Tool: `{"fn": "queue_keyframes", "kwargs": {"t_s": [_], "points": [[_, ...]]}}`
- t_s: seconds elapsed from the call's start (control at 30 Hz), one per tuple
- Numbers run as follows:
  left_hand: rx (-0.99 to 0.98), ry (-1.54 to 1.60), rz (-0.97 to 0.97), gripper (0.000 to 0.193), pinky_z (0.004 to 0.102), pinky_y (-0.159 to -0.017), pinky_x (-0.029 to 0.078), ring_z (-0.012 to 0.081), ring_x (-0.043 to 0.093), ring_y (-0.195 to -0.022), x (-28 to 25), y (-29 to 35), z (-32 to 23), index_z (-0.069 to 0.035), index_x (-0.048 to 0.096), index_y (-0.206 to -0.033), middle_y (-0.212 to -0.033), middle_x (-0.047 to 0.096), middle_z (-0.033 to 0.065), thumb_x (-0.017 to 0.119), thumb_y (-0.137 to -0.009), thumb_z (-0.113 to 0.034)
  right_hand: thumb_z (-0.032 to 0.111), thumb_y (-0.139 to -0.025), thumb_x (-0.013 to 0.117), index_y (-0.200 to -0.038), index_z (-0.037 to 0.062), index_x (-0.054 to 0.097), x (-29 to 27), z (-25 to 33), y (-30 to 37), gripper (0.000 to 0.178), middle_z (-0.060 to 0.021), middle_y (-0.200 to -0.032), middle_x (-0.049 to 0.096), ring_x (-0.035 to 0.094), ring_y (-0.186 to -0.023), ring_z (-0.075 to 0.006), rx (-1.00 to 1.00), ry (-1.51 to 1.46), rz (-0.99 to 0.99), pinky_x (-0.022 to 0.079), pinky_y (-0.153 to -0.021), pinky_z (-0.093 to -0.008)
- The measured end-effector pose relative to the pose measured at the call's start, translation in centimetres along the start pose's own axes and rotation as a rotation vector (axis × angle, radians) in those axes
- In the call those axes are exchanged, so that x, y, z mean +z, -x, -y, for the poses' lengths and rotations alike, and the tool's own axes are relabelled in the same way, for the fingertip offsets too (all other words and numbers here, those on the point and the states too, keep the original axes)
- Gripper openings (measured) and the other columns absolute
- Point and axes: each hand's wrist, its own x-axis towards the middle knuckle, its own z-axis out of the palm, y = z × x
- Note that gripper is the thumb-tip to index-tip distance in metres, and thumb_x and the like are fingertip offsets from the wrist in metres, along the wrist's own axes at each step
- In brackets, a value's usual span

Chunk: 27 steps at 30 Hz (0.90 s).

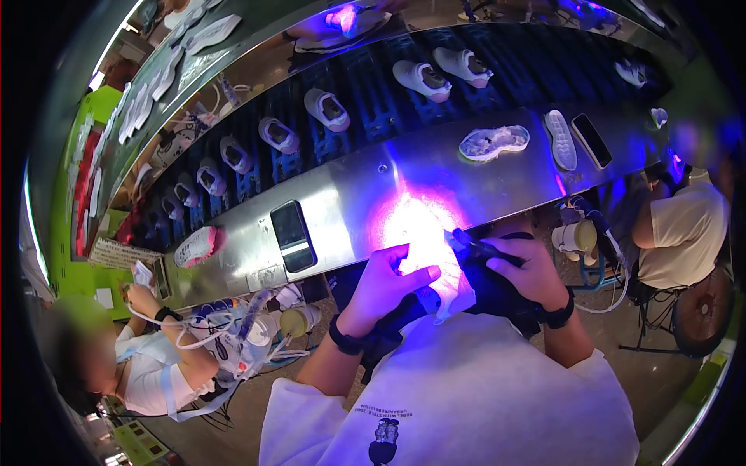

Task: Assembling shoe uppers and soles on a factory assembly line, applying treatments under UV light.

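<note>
The hands are apart: the left hand point(382, 286) pinches a pale piece point(451, 286) at the bench's near edge, its outline partly lost in violet-white glare; the right hand point(532, 268) grips a dark pen-shaped tool point(488, 249), its tip near the piece. On the metal bench point(342, 198), a black smartphone point(292, 233) lies to the left; a white shoe sole point(560, 140) lies to the right. Beyond, pale shoes point(326, 109) line a dark conveyor point(365, 101).
</note>
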Motion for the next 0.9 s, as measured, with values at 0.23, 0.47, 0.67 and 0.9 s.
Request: {"fn": "queue_keyframes", "kwargs": {"t_s": [0.23,0.47,0.67,0.9], "points": [[0.059,-0.046,-0.016,0.025,0.0227,-0.068,0.051,0.0053,0.064,-0.079,2.8,-0.6,0.4,0.001,0.070,-0.105,-0.088,0.070,-0.0001,0.080,-0.090,-0.017,0.002,-0.088,0.073,-0.123,-0.0011,0.070,-1.2,1.0,-0.5,0.035,-0.0103,-0.101,0.075,0.067,-0.091,-0.0133,-0.043,0.089,-0.119,0.053,-0.085,-0.0289],[0.157,-0.111,-0.113,0.036,0.0284,-0.085,0.053,0.0108,0.067,-0.094,2.0,-1.2,-0.2,0.001,0.068,-0.116,-0.102,0.072,0.0044,0.077,-0.091,-0.022,0.004,-0.088,0.074,-0.123,-0.0002,0.070,-3.0,-1.0,0.9,0.036,-0.0083,-0.101,0.075,0.067,-0.091,-0.0125,0.034,0.068,0.079,0.053,-0.085,-0.0283],[0.203,-0.066,-0.201,0.039,0.0300,-0.089,0.053,0.0126,0.067,-0.100,1.0,-1.5,-0.4,0.001,0.066,-0.120,-0.108,0.072,0.0065,0.077,-0.091,-0.021,0.007,-0.086,0.075,-0.120,0.0016,0.072,-3.8,0.3,1.8,0.034,-0.0085,-0.095,0.074,0.067,-0.088,-0.0155,0.168,0.040,0.181,0.051,-0.084,-0.0305],[0.167,0.010,-0.304,0.041,0.0303,-0.089,0.053,0.0139,0.068,-0.101,0.2,-2.1,0.2,0.003,0.066,-0.121,-0.109,0.072,0.0071,0.078,-0.091,-0.022,0.004,-0.085,0.075,-0.123,0.0049,0.071,-2.4,1.3,1.6,0.038,-0.0109,-0.090,0.072,0.065,-0.081,-0.0176,0.156,0.244,0.043,0.050,-0.077,-0.0298]]}}
